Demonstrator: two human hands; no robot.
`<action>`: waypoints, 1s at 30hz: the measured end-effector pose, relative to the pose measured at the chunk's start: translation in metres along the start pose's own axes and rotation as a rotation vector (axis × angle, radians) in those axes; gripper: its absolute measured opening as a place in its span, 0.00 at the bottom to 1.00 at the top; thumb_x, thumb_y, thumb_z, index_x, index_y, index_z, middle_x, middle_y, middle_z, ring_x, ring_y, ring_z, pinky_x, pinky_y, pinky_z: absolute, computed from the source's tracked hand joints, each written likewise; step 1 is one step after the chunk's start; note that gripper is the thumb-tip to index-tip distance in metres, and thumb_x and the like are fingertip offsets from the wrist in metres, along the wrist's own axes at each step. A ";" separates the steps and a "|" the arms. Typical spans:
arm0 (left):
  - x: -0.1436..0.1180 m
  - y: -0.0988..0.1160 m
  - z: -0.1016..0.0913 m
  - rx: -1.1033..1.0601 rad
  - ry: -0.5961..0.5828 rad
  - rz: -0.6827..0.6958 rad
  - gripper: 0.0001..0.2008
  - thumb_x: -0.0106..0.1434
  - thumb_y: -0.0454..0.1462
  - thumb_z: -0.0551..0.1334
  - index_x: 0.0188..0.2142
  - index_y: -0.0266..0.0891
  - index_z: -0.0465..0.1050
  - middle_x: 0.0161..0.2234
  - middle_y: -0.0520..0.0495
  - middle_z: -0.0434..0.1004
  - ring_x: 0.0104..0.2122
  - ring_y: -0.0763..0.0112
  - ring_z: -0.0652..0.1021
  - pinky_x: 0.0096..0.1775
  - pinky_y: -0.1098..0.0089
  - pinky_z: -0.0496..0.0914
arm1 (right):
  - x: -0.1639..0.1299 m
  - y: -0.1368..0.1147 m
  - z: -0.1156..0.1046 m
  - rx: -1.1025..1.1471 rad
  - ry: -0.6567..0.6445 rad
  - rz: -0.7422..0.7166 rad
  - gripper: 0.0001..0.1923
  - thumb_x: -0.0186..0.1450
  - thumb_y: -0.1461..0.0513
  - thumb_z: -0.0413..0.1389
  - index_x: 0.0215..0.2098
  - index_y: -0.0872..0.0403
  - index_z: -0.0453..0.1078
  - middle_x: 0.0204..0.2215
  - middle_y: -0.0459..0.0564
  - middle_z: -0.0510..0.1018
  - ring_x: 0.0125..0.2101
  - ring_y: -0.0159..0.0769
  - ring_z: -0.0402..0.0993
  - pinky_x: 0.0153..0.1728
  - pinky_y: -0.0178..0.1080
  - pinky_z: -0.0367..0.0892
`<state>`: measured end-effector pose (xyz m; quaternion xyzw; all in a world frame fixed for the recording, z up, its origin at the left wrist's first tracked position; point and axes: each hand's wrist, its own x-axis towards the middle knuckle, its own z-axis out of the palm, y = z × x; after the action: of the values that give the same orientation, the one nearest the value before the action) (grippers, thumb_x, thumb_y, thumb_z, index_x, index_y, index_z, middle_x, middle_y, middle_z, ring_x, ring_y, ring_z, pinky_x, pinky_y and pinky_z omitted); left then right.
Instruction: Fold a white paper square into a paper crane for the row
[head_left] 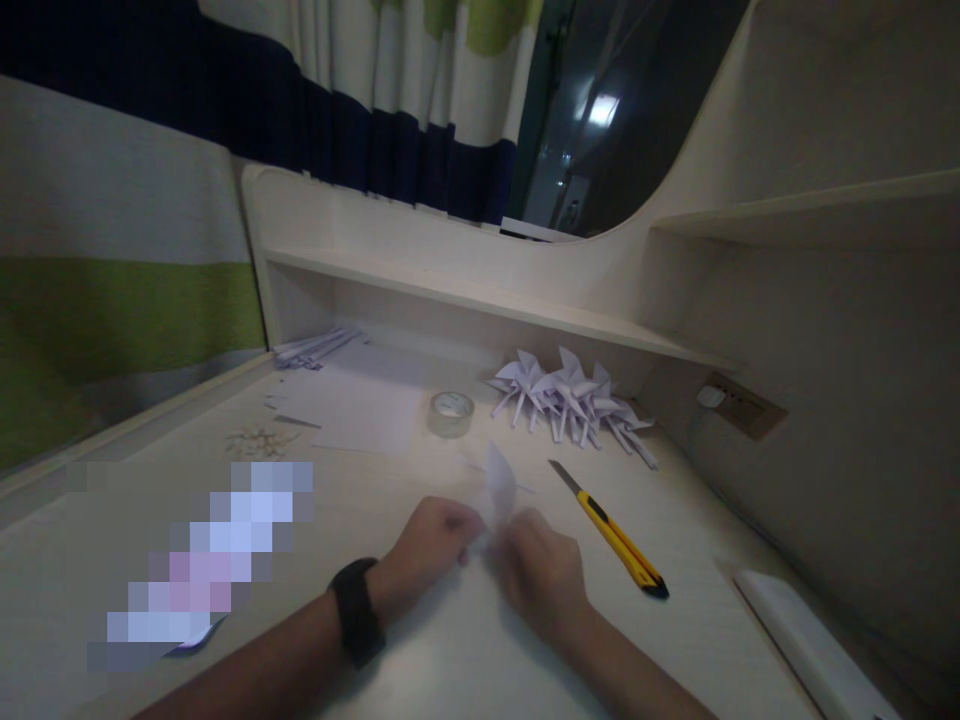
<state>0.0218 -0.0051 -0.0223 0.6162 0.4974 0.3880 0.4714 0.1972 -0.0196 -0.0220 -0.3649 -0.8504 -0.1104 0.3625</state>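
A white paper pinwheel (499, 484), blurred by motion, stands up between my two hands above the desk's middle. My right hand (541, 572) is closed around its lower part, with the fingers curled. From the other side, my left hand (435, 540) pinches at the pinwheel's near left edge; the exact contact is smeared. A dark band sits on my left wrist. Just to the right of my hands lies a yellow utility knife (616, 540) with its blade out. Beyond the hands, a roll of clear tape (451, 413) rests on the desk.
Several finished paper pinwheels (566, 390) are piled at the back right. White paper sheets (367, 395) and rolled paper sticks (319, 348) lie at the back left, near small pale pieces (260, 442). A pixelated phone-like object (199, 635) is at left, a white box-like object (810, 640) at right.
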 end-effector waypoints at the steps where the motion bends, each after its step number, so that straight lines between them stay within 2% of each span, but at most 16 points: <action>1: 0.000 0.000 0.000 0.008 0.004 0.012 0.13 0.54 0.38 0.56 0.17 0.36 0.69 0.14 0.54 0.63 0.17 0.74 0.65 0.22 0.73 0.56 | 0.000 -0.001 0.000 -0.017 -0.001 -0.012 0.07 0.62 0.67 0.48 0.30 0.54 0.67 0.25 0.49 0.71 0.23 0.32 0.67 0.21 0.31 0.58; 5: 0.000 0.001 -0.001 0.052 0.018 0.055 0.13 0.55 0.39 0.57 0.18 0.35 0.71 0.14 0.53 0.65 0.17 0.73 0.67 0.22 0.72 0.58 | -0.001 -0.003 -0.001 -0.032 0.003 -0.008 0.07 0.63 0.66 0.49 0.29 0.54 0.67 0.25 0.50 0.71 0.22 0.32 0.67 0.21 0.32 0.59; 8: 0.000 0.001 -0.001 0.091 0.023 0.075 0.14 0.56 0.39 0.56 0.19 0.35 0.72 0.14 0.52 0.66 0.17 0.73 0.68 0.22 0.73 0.59 | 0.001 -0.003 -0.002 0.064 0.001 0.054 0.08 0.64 0.65 0.48 0.31 0.54 0.68 0.27 0.51 0.73 0.25 0.33 0.69 0.23 0.32 0.62; 12: 0.000 -0.001 0.001 0.080 0.042 0.089 0.13 0.57 0.39 0.56 0.23 0.35 0.74 0.16 0.52 0.68 0.18 0.72 0.70 0.23 0.73 0.61 | 0.007 -0.004 -0.003 0.298 0.039 0.227 0.06 0.64 0.64 0.52 0.30 0.53 0.70 0.29 0.51 0.74 0.29 0.35 0.72 0.29 0.34 0.67; 17: 0.002 -0.002 0.003 0.029 0.051 0.100 0.14 0.59 0.41 0.56 0.27 0.34 0.76 0.17 0.52 0.69 0.18 0.72 0.70 0.22 0.73 0.61 | 0.015 -0.001 -0.002 0.504 0.071 0.495 0.04 0.59 0.62 0.58 0.26 0.53 0.73 0.26 0.49 0.76 0.27 0.35 0.72 0.28 0.35 0.68; 22: 0.002 -0.003 0.002 0.049 0.074 0.107 0.13 0.59 0.41 0.56 0.26 0.35 0.75 0.17 0.52 0.68 0.18 0.73 0.69 0.22 0.74 0.60 | 0.018 0.001 -0.003 0.604 0.037 0.611 0.02 0.55 0.62 0.61 0.26 0.53 0.76 0.27 0.49 0.79 0.28 0.37 0.74 0.29 0.36 0.69; 24: 0.001 -0.003 0.002 0.075 0.082 0.126 0.14 0.59 0.40 0.55 0.26 0.35 0.75 0.17 0.53 0.67 0.18 0.72 0.69 0.23 0.74 0.60 | 0.018 0.001 -0.003 0.642 0.012 0.666 0.02 0.53 0.62 0.62 0.26 0.53 0.76 0.28 0.49 0.80 0.26 0.37 0.74 0.26 0.36 0.68; 26: 0.000 -0.001 0.001 0.114 0.098 0.151 0.14 0.59 0.39 0.55 0.24 0.36 0.75 0.16 0.53 0.67 0.19 0.72 0.69 0.24 0.74 0.60 | 0.017 0.001 0.000 0.702 -0.024 0.769 0.04 0.52 0.60 0.62 0.26 0.53 0.76 0.24 0.48 0.79 0.20 0.34 0.72 0.20 0.34 0.66; 30: -0.002 0.003 0.000 0.148 0.111 0.158 0.13 0.59 0.38 0.56 0.24 0.36 0.75 0.17 0.53 0.68 0.19 0.72 0.69 0.24 0.73 0.60 | 0.013 0.006 0.008 0.864 -0.070 0.951 0.09 0.49 0.58 0.65 0.26 0.56 0.76 0.15 0.44 0.74 0.10 0.28 0.61 0.09 0.31 0.55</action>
<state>0.0223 -0.0074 -0.0191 0.6642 0.4997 0.4198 0.3645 0.1911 -0.0046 -0.0187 -0.5266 -0.5748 0.4268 0.4583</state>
